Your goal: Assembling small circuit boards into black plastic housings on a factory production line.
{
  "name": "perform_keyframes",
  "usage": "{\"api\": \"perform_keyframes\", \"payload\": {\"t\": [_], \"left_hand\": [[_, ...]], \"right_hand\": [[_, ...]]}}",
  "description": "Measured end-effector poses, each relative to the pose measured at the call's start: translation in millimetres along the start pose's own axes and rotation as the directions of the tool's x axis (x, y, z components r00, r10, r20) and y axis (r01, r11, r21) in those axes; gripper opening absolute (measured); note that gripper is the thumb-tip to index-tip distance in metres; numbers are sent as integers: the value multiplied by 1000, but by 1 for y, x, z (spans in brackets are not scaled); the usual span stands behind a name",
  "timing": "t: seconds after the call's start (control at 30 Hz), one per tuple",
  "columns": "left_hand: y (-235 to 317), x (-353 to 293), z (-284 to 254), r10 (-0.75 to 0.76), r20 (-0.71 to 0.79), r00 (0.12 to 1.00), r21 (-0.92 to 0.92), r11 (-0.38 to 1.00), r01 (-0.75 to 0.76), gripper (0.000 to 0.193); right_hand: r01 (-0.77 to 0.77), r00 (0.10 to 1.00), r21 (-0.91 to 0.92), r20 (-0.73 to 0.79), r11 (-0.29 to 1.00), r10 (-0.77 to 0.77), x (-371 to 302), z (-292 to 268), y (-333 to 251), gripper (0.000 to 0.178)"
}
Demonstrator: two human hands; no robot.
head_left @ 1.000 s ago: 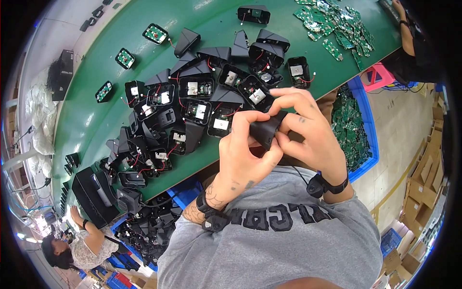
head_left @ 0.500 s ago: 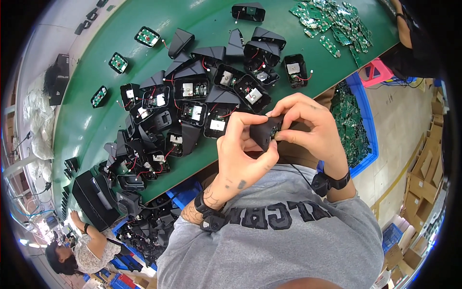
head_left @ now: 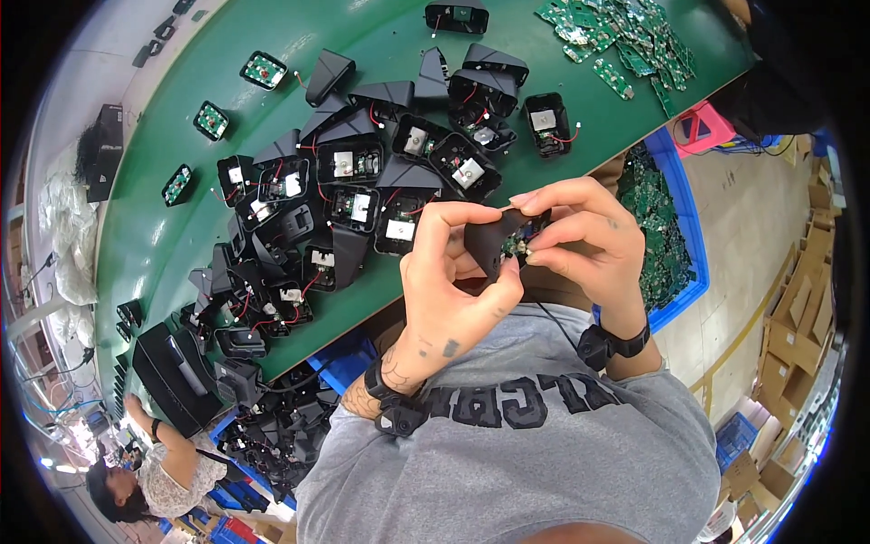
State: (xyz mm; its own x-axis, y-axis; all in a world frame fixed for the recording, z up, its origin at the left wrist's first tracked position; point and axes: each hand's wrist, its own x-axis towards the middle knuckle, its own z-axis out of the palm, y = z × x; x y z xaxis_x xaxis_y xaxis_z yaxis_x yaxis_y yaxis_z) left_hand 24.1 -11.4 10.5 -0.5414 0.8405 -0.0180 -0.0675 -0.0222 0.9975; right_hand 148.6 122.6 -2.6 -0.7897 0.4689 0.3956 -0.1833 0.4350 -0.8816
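Observation:
Close above my lap I hold a small black plastic housing [head_left: 488,241] with both hands. My left hand [head_left: 458,295] grips its dark outer side between thumb and fingers. A green circuit board [head_left: 515,246] with small parts shows at the housing's open side. There my right hand [head_left: 594,240] pinches at the edge with thumb and fingertips; what exactly lies between them is too small to make out. On the green table [head_left: 208,263] beyond my hands lies a cluster of similar black housings [head_left: 356,161], several showing white blocks and red wires.
Loose circuit boards [head_left: 625,41] are heaped at the far right of the table. A blue bin [head_left: 693,272] of boards stands right of me; another bin of black parts [head_left: 281,435] is at lower left. A co-worker [head_left: 168,467] sits lower left. A pink stool [head_left: 702,131] is at right.
My right fingers have drawn slightly away from the housing, and more of the circuit board inside shows. The view has shifted a little.

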Motion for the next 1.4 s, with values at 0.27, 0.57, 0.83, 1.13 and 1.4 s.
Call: {"api": "perform_keyframes", "payload": {"t": [0.27, 0.57, 0.83, 1.13, 1.4], "left_hand": [[-4, -4, 1, 55, -3, 998, 26, 998, -55, 42], [-3, -7, 5, 136, -33, 990, 67, 989, -134, 44], [-2, -6, 7, 98, -24, 995, 0, 995, -98, 44], [-2, -5, 8, 54, -49, 997, -47, 997, -56, 44], [-3, -7, 6, 87, -40, 995, 72, 994, -84, 44]], "right_hand": [[-24, 1000, 101, -9, 995, 25, -3, 2, 3, 16], [-60, 994, 212, -81, 975, 79, -6, 9, 7, 13], [-19, 987, 314, -148, 949, 69, -10, 12, 7, 15], [-102, 982, 320, -117, 942, 146, -7, 13, 6, 13], [-168, 977, 430, -49, 887, 209, -8, 11, 11, 10]]}}
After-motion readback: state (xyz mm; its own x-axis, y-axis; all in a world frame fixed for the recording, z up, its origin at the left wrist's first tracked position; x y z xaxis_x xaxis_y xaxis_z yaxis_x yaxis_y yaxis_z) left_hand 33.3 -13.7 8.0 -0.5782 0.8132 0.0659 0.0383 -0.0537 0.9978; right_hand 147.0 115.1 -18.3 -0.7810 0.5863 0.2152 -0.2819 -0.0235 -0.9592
